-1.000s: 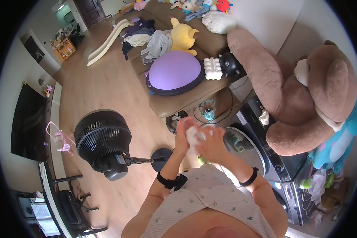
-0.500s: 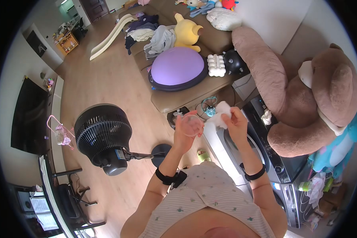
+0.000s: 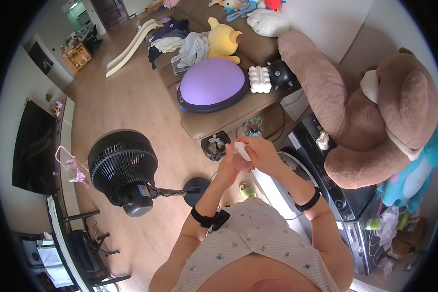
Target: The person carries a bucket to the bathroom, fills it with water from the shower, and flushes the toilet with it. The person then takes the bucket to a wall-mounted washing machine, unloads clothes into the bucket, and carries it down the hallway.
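Both hands meet in front of my body, a little right of the picture's middle. My left hand (image 3: 230, 168) is closed round a small clear round cup, which is mostly hidden by the fingers. In my right hand (image 3: 261, 154) is a white tissue (image 3: 242, 151), pressed at the mouth of the cup. Just beyond the hands, on the floor, a black bin (image 3: 216, 145) holds crumpled white scraps. To the right of my right hand is the front-loading washing machine (image 3: 297, 168).
A black fan (image 3: 124, 168) on a round base (image 3: 196, 191) stands at left. Ahead, a brown sofa (image 3: 199, 125) carries a purple half ball (image 3: 212, 82). A large brown teddy bear (image 3: 360, 121) sits on the machine at right, beside a crumpled tissue (image 3: 322, 140). A chair (image 3: 85, 250) is at lower left.
My right hand has moved left with the tissue, from apart to against the cup in my left hand. The view has shifted slightly, and the bin shows more fully.
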The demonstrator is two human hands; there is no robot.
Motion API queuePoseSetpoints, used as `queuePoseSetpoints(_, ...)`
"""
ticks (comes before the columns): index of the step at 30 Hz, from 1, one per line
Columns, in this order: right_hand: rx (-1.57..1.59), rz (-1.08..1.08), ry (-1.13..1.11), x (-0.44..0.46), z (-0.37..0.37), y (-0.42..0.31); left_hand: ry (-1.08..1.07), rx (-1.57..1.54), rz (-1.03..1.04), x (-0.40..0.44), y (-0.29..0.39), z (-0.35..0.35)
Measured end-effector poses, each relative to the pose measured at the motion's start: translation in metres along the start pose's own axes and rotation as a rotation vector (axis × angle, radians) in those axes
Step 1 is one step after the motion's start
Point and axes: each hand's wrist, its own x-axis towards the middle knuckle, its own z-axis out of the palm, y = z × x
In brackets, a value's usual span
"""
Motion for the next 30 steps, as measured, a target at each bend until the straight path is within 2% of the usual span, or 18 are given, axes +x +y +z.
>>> queuePoseSetpoints(2, 0.079, 0.082, 0.056, -0.004, 0.005, 0.005, -0.042, 0.014, -0.036, -0.003, -0.001, -0.003)
queuePoseSetpoints(4, 0.154, 0.162, 0.113, -0.006, 0.008, 0.010, 0.091, 0.205, -0.055, 0.001, 0.000, -0.003)
queuePoseSetpoints(6, 0.555, 0.235, 0.123, -0.008, 0.012, 0.018, 0.115, 0.223, -0.033, 0.005, -0.007, -0.005)
queuePoseSetpoints(7, 0.553, 0.234, 0.127, -0.007, 0.016, 0.023, 0.099, 0.060, 0.041, 0.006, -0.011, 0.000)
queuePoseSetpoints(8, 0.737, 0.285, 0.164, -0.008, 0.021, 0.029, 0.080, -0.104, 0.112, 0.007, -0.016, 0.005)
queuePoseSetpoints(9, 0.919, 0.334, 0.201, -0.009, 0.023, 0.030, 0.075, -0.106, 0.108, 0.007, -0.019, 0.010)
queuePoseSetpoints(10, 0.916, 0.334, 0.205, -0.009, 0.024, 0.030, 0.092, -0.011, 0.163, 0.007, -0.022, 0.017)
queuePoseSetpoints(12, 1.363, 0.410, 0.251, -0.009, 0.027, 0.028, 0.104, 0.083, 0.216, 0.010, -0.024, 0.019)
queuePoseSetpoints(13, 1.362, 0.409, 0.260, -0.011, 0.026, 0.032, 0.120, 0.190, 0.354, 0.012, -0.024, 0.018)
queuePoseSetpoints(15, 1.581, 0.346, 0.085, -0.015, 0.022, 0.037, 0.152, 0.379, 0.564, 0.014, -0.019, 0.016)
queuePoseSetpoints(16, 1.578, 0.346, 0.091, -0.016, 0.021, 0.036, 0.146, 0.376, 0.564, 0.014, -0.013, 0.015)
queuePoseSetpoints(18, 1.587, 0.578, 0.136, -0.019, 0.020, 0.031, 0.108, 0.766, 0.621, 0.013, -0.001, 0.012)
queuePoseSetpoints(19, 1.585, 0.578, 0.136, -0.021, 0.021, 0.030, 0.108, 0.765, 0.621, 0.013, -0.001, 0.008)
queuePoseSetpoints(22, 1.634, 0.475, 0.100, -0.026, 0.023, 0.031, 0.000, 0.540, 0.473, 0.016, -0.005, 0.001)
queuePoseSetpoints(24, 1.670, 0.731, 0.190, -0.028, 0.028, 0.040, 0.037, 0.668, 0.527, 0.012, -0.009, 0.001)
queuePoseSetpoints(25, 1.670, 0.732, 0.192, -0.031, 0.030, 0.048, 0.035, 0.667, 0.525, 0.012, -0.012, 0.000)
queuePoseSetpoints(28, 1.594, 0.648, 0.026, -0.032, 0.029, 0.047, 0.089, 0.512, 0.481, 0.013, -0.020, 0.004)
queuePoseSetpoints(30, 1.463, 0.588, 0.159, -0.030, 0.029, 0.035, 0.113, 0.341, 0.443, 0.013, -0.024, 0.015)
